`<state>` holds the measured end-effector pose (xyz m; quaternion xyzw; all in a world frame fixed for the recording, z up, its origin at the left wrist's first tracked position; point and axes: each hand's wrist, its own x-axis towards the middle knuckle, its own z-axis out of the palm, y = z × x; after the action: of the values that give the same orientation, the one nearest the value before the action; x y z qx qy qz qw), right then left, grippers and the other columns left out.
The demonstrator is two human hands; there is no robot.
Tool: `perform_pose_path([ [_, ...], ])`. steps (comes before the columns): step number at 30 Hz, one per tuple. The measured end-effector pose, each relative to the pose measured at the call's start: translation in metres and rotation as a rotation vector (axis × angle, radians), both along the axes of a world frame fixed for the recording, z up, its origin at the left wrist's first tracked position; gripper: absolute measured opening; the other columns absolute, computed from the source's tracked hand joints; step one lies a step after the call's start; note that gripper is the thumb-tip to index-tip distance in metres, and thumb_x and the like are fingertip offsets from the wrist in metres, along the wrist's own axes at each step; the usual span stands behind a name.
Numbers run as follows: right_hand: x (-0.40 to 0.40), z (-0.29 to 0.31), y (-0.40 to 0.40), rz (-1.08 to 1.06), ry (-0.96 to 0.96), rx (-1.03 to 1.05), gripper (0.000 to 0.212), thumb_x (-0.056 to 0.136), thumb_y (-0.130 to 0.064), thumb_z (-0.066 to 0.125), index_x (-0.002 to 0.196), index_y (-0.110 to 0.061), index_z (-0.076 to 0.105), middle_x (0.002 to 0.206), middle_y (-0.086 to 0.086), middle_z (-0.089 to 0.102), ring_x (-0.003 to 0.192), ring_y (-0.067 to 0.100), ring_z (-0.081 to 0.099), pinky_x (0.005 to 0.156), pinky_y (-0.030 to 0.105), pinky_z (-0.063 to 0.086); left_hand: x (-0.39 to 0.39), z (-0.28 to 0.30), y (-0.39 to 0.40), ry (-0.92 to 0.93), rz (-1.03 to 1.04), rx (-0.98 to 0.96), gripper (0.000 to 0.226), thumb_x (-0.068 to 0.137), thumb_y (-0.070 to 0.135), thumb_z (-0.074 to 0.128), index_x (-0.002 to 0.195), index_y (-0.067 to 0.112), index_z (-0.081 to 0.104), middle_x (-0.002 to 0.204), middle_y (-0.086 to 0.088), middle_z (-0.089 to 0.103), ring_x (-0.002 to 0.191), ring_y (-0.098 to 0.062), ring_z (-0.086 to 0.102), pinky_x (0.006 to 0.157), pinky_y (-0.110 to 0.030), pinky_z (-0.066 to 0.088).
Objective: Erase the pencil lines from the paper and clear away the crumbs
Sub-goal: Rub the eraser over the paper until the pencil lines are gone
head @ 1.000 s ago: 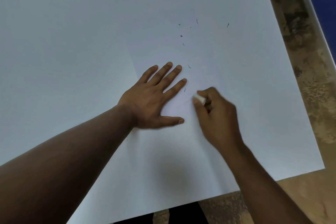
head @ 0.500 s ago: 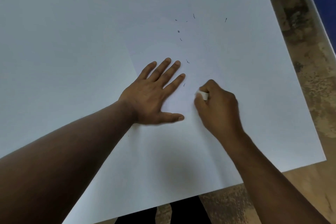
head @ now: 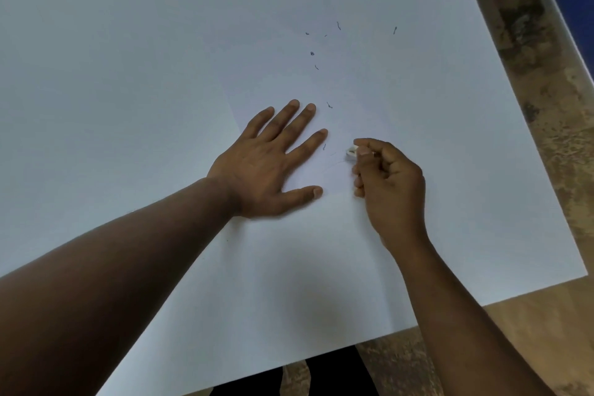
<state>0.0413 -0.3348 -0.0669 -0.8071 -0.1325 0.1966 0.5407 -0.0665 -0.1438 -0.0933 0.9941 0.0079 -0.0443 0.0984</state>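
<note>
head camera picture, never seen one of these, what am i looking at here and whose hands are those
There is no machine here. The picture comes from a wide-angle camera worn on a person's head, looking forward and down at their own two bare hands.

The left hand lies flat with spread fingers, pressing on a white sheet of paper. The right hand pinches a small white eraser against the paper. Faint pencil lines show between the hands. Dark eraser crumbs are scattered farther up the sheet. The paper lies on a larger white board over a mottled brown table.
</note>
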Motion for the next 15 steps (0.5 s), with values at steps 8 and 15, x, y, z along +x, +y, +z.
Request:
perform_pose_path([
  [8, -0.021, 0.000, 0.000, 0.297, -0.271, -0.165, 0.018, 0.092, -0.030, 0.066, 0.102, -0.017, 0.073, 0.069, -0.015, 0.065, 0.068, 0.004, 0.063, 0.062, 0.015, 0.049, -0.001, 0.001, -0.002, 0.015, 0.002, 0.003, 0.085, 0.095, 0.080, 0.007, 0.166, 0.033, 0.000, 0.173, -0.006, -0.014, 0.159, -0.026, -0.016, 0.129, -0.050, 0.000],
  [15, -0.005, 0.007, 0.003, 0.352, -0.558, -0.351, 0.013, 0.094, -0.021, 0.057, 0.089, -0.013, 0.066, 0.061, -0.003, 0.051, 0.059, 0.018, 0.049, 0.060, 0.031, 0.043, -0.001, 0.003, -0.002, 0.030, 0.008, 0.018, 0.086, 0.095, 0.080, 0.011, 0.166, 0.032, 0.003, 0.173, -0.007, -0.013, 0.160, -0.027, -0.015, 0.129, -0.050, -0.002],
])
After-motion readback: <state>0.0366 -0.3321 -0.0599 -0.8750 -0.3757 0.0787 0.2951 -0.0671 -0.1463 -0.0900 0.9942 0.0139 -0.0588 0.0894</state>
